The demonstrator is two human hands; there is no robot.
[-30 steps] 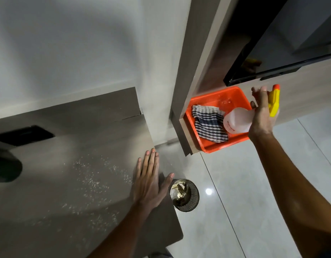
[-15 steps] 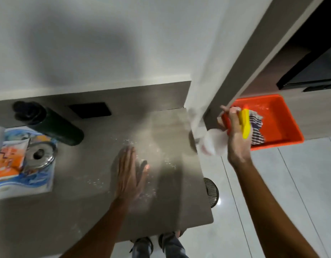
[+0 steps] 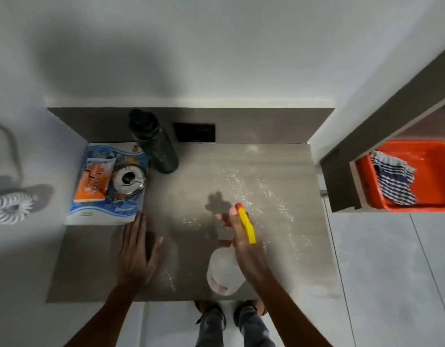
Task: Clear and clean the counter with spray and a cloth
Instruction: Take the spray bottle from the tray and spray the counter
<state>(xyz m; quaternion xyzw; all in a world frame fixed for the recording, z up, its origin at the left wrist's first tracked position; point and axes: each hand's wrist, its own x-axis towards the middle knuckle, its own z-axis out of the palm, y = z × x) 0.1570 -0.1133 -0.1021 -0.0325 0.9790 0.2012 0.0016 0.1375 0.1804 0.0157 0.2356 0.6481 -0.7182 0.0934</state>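
Over the grey counter (image 3: 286,246), the right hand (image 3: 246,249) holds a spray bottle (image 3: 224,271) by its neck, fingers wrapped around it below the yellow trigger head (image 3: 246,225), whose red nozzle points away from the person toward a scatter of white crumbs (image 3: 264,189) across the middle and right of the surface; that aim suggests the bottle is being lined up to wet the dirty patch. The left hand (image 3: 136,251) lies flat on the counter with fingers spread wide and holding nothing, probably bracing the body. Its fingertips sit just beside a blue printed packet (image 3: 103,211), on which an orange pouch (image 3: 93,181) and a small round metal item (image 3: 128,180) rest, with a dark bottle (image 3: 153,144) lying at the back; these likely need clearing. The striped cloth (image 3: 391,181) waits in an orange tray (image 3: 436,171) on a lower shelf to the right, well apart from the hands.
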